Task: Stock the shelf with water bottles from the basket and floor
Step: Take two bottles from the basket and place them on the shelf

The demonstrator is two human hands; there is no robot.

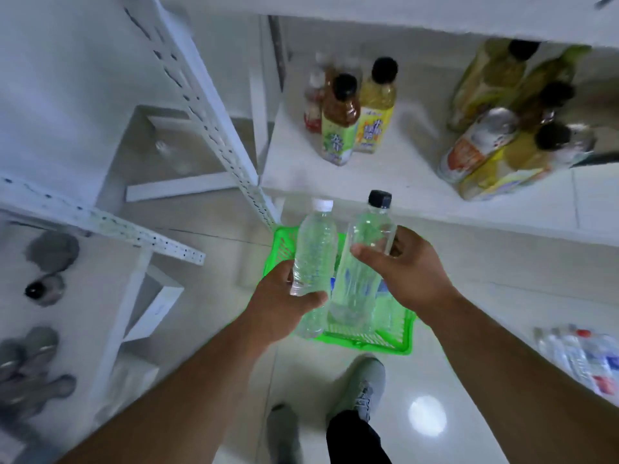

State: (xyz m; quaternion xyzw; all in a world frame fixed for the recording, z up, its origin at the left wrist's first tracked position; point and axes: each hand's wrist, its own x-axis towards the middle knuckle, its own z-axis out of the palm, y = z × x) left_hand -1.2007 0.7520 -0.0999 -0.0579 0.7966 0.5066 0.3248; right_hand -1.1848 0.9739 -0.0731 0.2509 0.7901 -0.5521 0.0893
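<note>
Both arms out, L hand [279,304] & R hand [407,271] fingers curled, gripping.

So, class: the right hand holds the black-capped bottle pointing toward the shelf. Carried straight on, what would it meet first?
Probably bare shelf board: the right hand aims its black-capped bottle between the tea bottles and the can group. Depth is unclear.

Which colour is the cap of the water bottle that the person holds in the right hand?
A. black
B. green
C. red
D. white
A: the bottle gripped by the right hand carries a black cap, while the bottle in the left hand has a white cap.
</note>
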